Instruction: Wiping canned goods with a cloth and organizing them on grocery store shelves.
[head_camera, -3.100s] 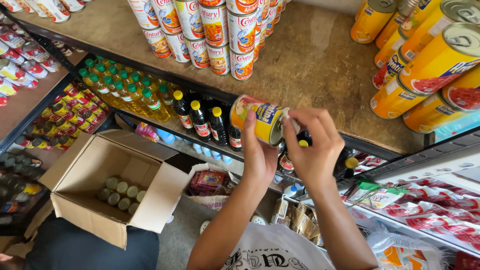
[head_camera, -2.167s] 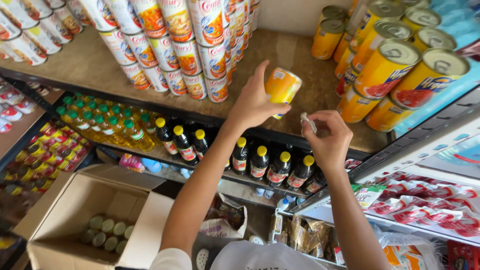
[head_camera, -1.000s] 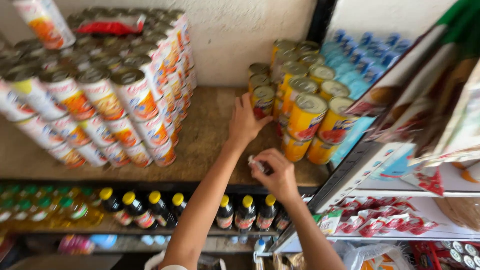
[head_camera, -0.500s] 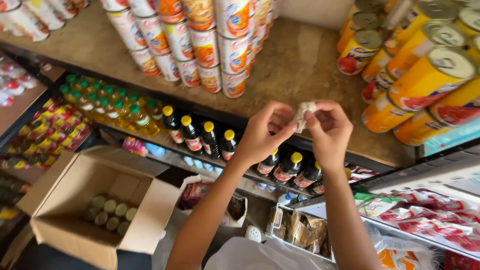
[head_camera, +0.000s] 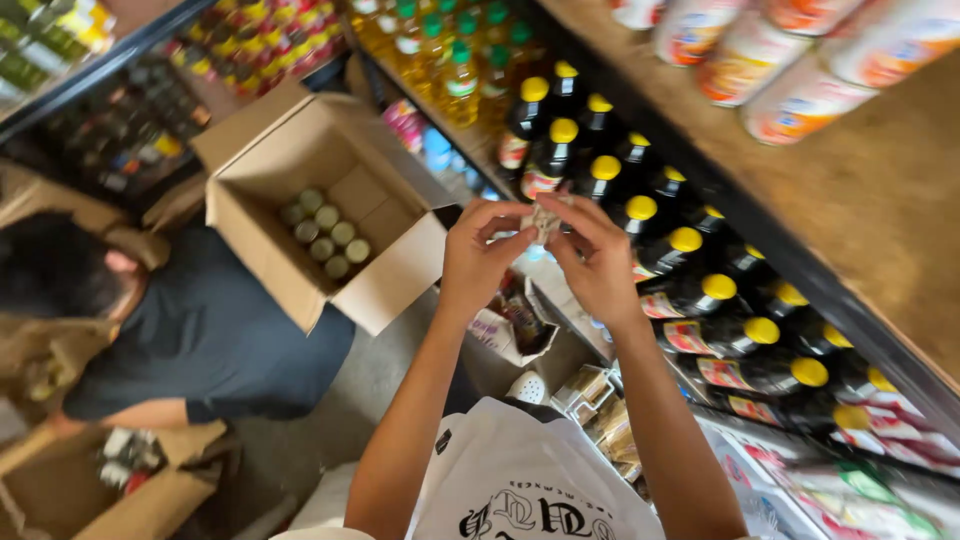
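Note:
My left hand (head_camera: 482, 257) and my right hand (head_camera: 597, 262) meet in front of me, both pinching a small crumpled scrap of paper (head_camera: 545, 218) between fingertips. They hover over a shelf row of dark bottles with yellow caps (head_camera: 640, 212). Down to the left an open cardboard box (head_camera: 300, 205) stands on the floor with several round cans (head_camera: 325, 232) inside.
Another person in a dark shirt (head_camera: 205, 335) crouches beside the box at the left. A wooden shelf (head_camera: 850, 170) with lying cans (head_camera: 790, 60) runs along the upper right. Green-capped bottles (head_camera: 450, 50) stand farther back. Packaged goods (head_camera: 600, 400) fill the lower shelves.
A can I held has been set among the yellow cans on the wooden shelf. My hands came back together on the small scrap, and my view has swung down to the box and floor.

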